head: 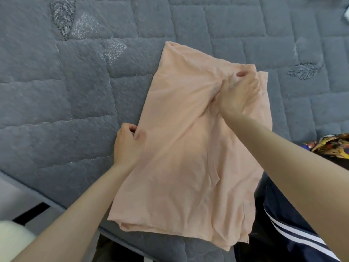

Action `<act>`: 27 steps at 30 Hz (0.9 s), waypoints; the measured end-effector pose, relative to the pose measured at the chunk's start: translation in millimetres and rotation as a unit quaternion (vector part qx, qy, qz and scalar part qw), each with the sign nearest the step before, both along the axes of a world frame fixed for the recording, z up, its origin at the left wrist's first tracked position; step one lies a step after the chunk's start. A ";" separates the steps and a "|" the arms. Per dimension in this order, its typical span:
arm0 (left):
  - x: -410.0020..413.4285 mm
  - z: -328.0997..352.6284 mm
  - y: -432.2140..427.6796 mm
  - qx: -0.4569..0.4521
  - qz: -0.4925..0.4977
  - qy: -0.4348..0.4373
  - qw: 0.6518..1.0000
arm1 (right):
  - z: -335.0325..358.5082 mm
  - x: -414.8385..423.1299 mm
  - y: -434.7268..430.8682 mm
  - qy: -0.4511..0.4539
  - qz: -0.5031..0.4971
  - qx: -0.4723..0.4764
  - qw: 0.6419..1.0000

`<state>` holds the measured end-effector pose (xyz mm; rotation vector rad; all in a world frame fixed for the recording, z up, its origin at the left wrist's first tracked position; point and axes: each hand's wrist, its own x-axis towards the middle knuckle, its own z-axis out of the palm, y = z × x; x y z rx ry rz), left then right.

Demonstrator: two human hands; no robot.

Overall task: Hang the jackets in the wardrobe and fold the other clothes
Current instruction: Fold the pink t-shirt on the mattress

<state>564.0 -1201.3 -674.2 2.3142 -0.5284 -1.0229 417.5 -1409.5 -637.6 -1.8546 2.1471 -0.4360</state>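
On the grey quilted bed (56, 95), by its front edge, the peach top (181, 152) is lying half folded, the left hand (128, 146) is pinching its side and the right hand (238, 93) is squeezing a bunch of cloth, so tugging hard is probably risking a crooked fold.

The peach garment (179, 148) is thin, soft cloth, matt and a little wrinkled. The grey bed cover (66, 91) under it is thick, fuzzy cloth with stitched lines and looks rough. The dark blue clothing (294, 229) with white stripes is smooth cloth, and the colourful cloth (328, 143) near it looks smooth too.
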 end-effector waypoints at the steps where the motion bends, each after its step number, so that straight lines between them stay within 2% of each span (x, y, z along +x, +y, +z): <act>1: -0.7 1.0 2.7 0.002 0.001 0.007 1.000 | -3.4 3.3 6.3 -0.039 0.062 -0.012 0.997; 3: -3.4 3.0 9.1 0.019 -0.003 0.016 1.000 | -10.0 15.3 21.9 -0.122 0.159 0.089 0.976; 5: -6.8 4.3 16.5 0.046 -0.018 0.020 0.999 | -17.8 35.7 31.1 -0.143 0.206 0.187 0.950; 7: -9.7 4.4 25.3 0.057 -0.026 0.043 0.997 | -22.7 61.5 35.4 -0.147 0.213 0.229 0.938; 12: -6.1 0.3 53.4 0.059 -0.058 0.091 0.992 | -35.9 111.2 36.9 -0.045 0.132 0.269 0.953; 18: 2.8 -9.9 75.2 0.000 -0.149 0.127 0.981 | -42.5 125.1 24.2 0.063 0.204 0.263 0.941; 20: 10.1 -11.3 76.4 -0.010 -0.146 0.148 0.978 | -35.1 131.1 16.3 0.011 0.192 0.287 0.939; 23: 40.8 -8.3 78.8 -0.017 -0.097 0.148 0.984 | -18.6 151.3 13.8 -0.165 0.114 0.306 0.931; 25: 74.7 -4.4 86.8 -0.028 -0.075 0.070 0.994 | -9.2 174.6 18.1 -0.319 0.081 0.325 0.886; 27: 111.7 5.0 100.2 -0.025 -0.052 -0.037 0.998 | -4.7 199.6 23.0 -0.450 0.058 0.346 0.821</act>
